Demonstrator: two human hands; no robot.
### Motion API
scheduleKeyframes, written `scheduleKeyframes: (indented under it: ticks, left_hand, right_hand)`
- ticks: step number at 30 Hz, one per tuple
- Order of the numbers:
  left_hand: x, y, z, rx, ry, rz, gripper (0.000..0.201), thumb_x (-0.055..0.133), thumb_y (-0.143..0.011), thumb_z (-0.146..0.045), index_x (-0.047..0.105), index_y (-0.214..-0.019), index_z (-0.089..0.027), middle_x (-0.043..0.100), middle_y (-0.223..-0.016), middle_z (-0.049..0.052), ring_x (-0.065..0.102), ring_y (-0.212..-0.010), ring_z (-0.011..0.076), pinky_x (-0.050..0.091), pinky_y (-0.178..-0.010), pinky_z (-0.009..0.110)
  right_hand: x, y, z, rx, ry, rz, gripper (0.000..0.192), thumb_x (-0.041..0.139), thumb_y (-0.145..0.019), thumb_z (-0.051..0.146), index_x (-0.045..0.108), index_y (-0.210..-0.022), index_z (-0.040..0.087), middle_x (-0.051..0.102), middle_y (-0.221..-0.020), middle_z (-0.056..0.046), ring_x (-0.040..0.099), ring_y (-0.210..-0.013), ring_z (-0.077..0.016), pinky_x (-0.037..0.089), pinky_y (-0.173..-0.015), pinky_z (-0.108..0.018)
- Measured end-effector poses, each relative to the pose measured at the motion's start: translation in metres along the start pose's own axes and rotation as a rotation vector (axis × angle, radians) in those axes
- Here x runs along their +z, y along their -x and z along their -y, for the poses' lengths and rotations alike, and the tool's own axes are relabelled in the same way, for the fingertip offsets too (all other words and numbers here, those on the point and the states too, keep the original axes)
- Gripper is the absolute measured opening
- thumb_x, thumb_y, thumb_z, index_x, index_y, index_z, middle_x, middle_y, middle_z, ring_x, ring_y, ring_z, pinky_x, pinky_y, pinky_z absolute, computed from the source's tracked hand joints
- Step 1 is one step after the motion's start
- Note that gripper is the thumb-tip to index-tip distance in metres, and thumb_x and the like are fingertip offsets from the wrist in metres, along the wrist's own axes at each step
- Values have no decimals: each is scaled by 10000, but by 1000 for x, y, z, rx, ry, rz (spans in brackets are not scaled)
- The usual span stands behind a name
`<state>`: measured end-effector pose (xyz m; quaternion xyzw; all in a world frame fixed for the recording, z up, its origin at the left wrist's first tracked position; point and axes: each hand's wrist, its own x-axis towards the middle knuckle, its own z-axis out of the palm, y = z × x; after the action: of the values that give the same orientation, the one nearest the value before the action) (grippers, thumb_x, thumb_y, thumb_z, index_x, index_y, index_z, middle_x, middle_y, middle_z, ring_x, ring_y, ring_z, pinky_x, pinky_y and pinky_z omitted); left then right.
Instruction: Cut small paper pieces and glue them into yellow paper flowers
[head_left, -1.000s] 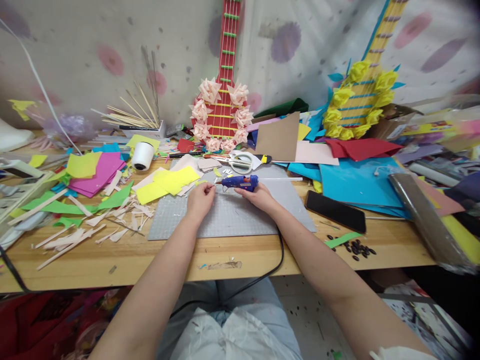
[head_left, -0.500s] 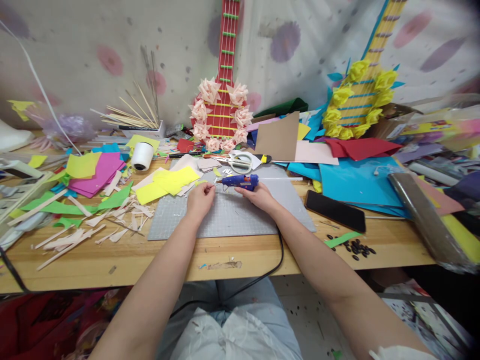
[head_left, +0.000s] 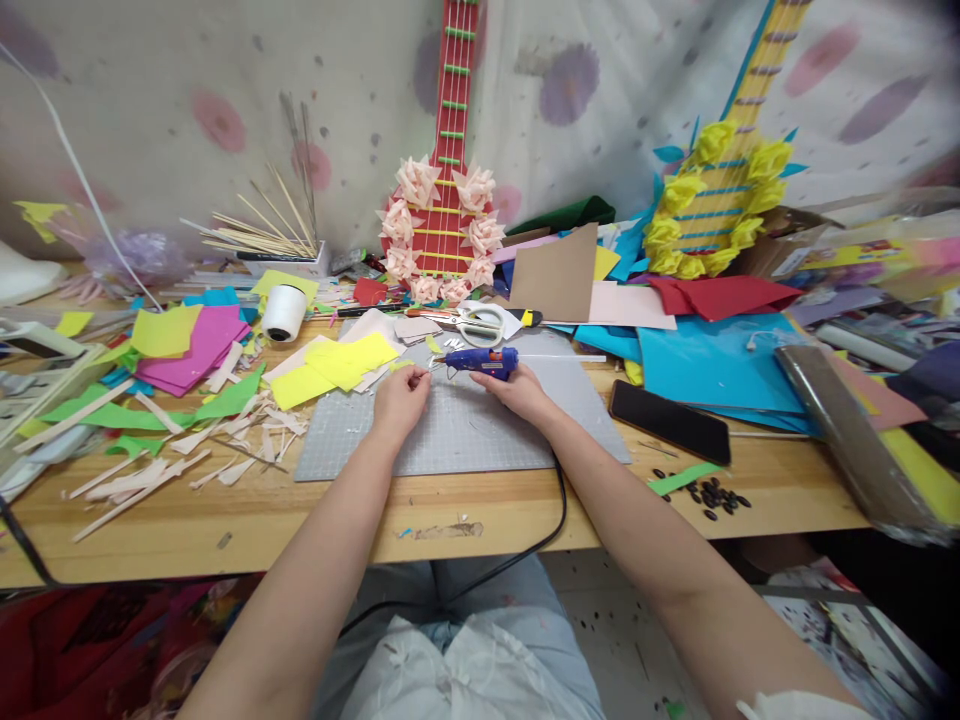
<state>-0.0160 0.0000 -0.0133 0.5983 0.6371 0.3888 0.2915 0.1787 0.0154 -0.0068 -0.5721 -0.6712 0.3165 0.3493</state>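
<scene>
On the table (head_left: 225, 520), left of the grey cutting mat (head_left: 465, 430), lie yellow paper sheets (head_left: 337, 365); the left hand (head_left: 401, 400) pinches closed on a small yellow piece (head_left: 416, 367), whose tip meets the blue glue gun (head_left: 480, 362) gripped by the right hand (head_left: 517, 392); black phone (head_left: 670, 421) further right.

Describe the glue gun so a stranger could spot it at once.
Start at the grey cutting mat in the middle of the wooden table. At its far edge, the right hand grips the glue gun. It is blue, nozzle pointing left, just in front of the white-handled scissors.
</scene>
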Motion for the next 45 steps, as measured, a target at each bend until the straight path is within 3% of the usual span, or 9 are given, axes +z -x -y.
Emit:
scheduleKeyframes:
  ticks: [22, 26, 30, 33, 36, 45]
  left_hand:
    - [0, 0, 1, 9, 10, 18, 223, 482, -747, -378, 606, -767, -193, 581, -589, -26, 492, -431, 104, 393, -500, 239]
    - [0, 1, 1, 9, 3, 9, 220, 484, -747, -371, 609, -762, -190, 586, -590, -23, 489, -433, 102, 393, -516, 244]
    - [0, 0, 1, 17, 53, -11, 218, 492, -744, -368, 611, -770, -187, 581, -591, -20, 484, -421, 101, 394, -498, 242]
    - [-3, -1, 1, 3, 93, -52, 226, 505, -736, -373, 617, -780, -182, 579, -598, -17, 485, -415, 102, 394, -475, 239]
    - [-9, -5, 3, -5, 157, -140, 224, 517, -727, -362, 623, -789, -174, 581, -601, -11, 487, -429, 106, 391, -461, 233]
    - [-29, -19, 15, -65, 249, -379, 216, 538, -717, -350, 612, -794, -163, 577, -592, -14, 450, -382, 88, 375, -453, 229]
  right_hand:
    - [-1, -1, 2, 49, -13, -71, 403, 596, -644, 554, 654, -780, 179, 648, -676, -39, 594, -690, -177, 452, -668, -286]
    - [-18, -1, -1, 115, -36, -133, 417, 601, -627, 562, 651, -747, 166, 652, -666, -42, 585, -631, -162, 445, -613, -268]
    - [-52, -3, -22, 182, 7, -302, 460, 607, -617, 560, 670, -801, 143, 675, -755, -78, 603, -684, -187, 445, -642, -288]
    - [-71, -5, -43, 236, 71, -372, 527, 617, -596, 576, 677, -881, 137, 681, -832, -106, 616, -778, -222, 449, -706, -319]
    - [-77, -10, -56, 289, 152, -394, 578, 618, -585, 593, 669, -942, 141, 679, -887, -120, 616, -842, -251, 448, -748, -348]
    - [-76, -13, -47, 306, 361, -341, 564, 574, -653, 576, 633, -1007, 141, 652, -996, -137, 591, -938, -257, 434, -791, -337]
